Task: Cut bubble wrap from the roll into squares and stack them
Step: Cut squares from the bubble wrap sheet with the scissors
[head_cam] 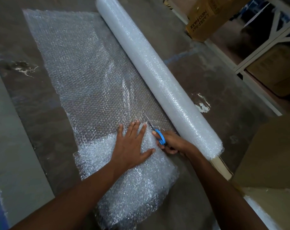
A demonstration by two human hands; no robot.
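A long roll of bubble wrap (157,77) lies diagonally across the floor, with a sheet (77,63) unrolled from it to the left. My left hand (132,143) presses flat on the sheet near its close end, fingers spread. My right hand (172,141) grips blue-handled scissors (159,136), whose blades (148,121) point away from me into the sheet beside the roll. Crumpled, layered bubble wrap (132,188) lies under and in front of my left hand.
The floor (199,67) is dark and worn. White shelving (264,52) with cardboard boxes (207,17) stands at the right. A cardboard core end (221,168) sticks out of the roll near me. A lighter strip (13,146) runs along the left.
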